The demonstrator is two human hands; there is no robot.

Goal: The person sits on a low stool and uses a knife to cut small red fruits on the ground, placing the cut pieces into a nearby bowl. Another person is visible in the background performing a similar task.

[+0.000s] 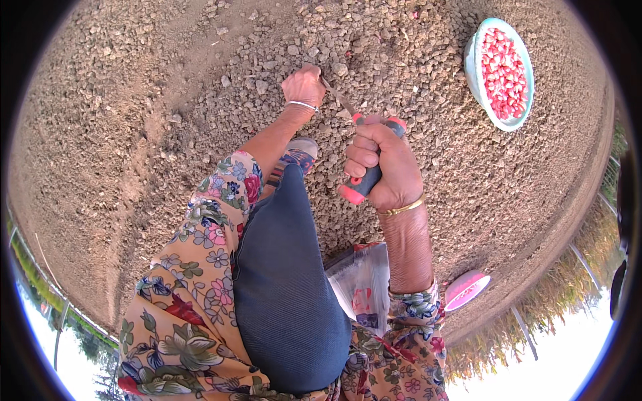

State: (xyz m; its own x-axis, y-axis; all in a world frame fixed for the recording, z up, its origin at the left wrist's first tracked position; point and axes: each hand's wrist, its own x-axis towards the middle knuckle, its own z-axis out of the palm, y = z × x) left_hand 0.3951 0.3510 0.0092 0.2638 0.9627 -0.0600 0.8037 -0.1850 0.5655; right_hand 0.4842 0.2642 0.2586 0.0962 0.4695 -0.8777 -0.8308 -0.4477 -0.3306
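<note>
My right hand [383, 163] is closed around the dark grey and red T-shaped handle [370, 181] of a hand tool. Its narrow metal shaft [341, 99] points up and left to the soil beside my left hand. My left hand [304, 86], with a silver bangle at the wrist, reaches down to the cloddy soil [281, 55]. Its fingertips are hidden, so whether it holds anything cannot be told. Pink-coated seeds [504, 75] lie in a pale turquoise bowl [529, 103] on the ground at the upper right.
My shoe [302, 147] is just below my left hand. A printed clear plastic bag [362, 288] lies beside my knee. A pink bowl [468, 290] with pinkish contents stands at the lower right. Posts and dry plants line the field's edge.
</note>
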